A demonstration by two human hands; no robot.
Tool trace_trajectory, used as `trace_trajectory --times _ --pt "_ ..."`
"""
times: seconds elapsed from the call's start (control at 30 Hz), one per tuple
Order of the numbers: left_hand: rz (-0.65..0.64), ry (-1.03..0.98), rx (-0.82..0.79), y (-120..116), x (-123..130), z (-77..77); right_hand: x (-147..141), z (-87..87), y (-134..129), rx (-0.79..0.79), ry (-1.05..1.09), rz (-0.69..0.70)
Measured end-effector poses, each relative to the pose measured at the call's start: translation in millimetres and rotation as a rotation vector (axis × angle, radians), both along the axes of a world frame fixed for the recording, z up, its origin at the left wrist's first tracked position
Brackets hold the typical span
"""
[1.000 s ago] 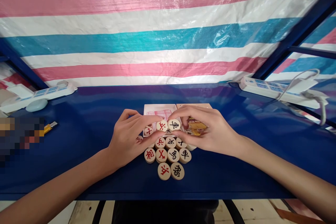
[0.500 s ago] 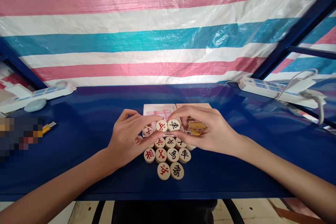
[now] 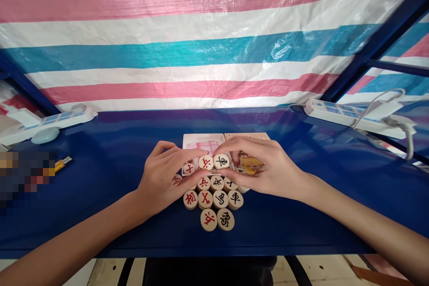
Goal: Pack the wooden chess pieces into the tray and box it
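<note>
Between its thumb and fingers, my left hand [image 3: 170, 170] pinches a round wooden Chinese chess piece with a red character [image 3: 206, 161]. Right beside it, my right hand [image 3: 256, 161] grips a piece with a black character [image 3: 221, 161]. Both pieces are held face up over the near edge of an open white box [image 3: 201, 136], partly hidden by my hands. A red-marked piece [image 3: 189, 168] shows inside the box. Below my hands, several more pieces sit on the table in rows, red ones such as this one [image 3: 191, 199] to the left and black ones [image 3: 235, 199] to the right.
The blue table [image 3: 100, 178] carries a box lid with a yellow picture [image 3: 248, 163] by my right hand. Power strips stand at the back left [image 3: 67, 118] and back right [image 3: 355, 114]. A yellow box cutter [image 3: 62, 163] and a pale mouse-shaped object [image 3: 45, 135] lie left.
Hardly anything differs. Both hands keep hold of their pieces in the same place, and the whole view has shifted down very slightly.
</note>
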State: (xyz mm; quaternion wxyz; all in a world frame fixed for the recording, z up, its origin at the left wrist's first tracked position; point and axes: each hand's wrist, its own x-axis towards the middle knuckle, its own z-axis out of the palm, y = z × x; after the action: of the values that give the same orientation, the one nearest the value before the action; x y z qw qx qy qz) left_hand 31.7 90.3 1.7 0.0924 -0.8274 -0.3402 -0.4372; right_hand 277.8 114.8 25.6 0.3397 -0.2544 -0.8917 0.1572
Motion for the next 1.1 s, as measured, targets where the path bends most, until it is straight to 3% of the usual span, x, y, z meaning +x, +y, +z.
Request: trace_trajectory --times 1.1 --pt "0.006 -0.040 -0.044 -1.9 1.8 2.1 -0.4 -3.8 1.5 0.065 0.002 0.003"
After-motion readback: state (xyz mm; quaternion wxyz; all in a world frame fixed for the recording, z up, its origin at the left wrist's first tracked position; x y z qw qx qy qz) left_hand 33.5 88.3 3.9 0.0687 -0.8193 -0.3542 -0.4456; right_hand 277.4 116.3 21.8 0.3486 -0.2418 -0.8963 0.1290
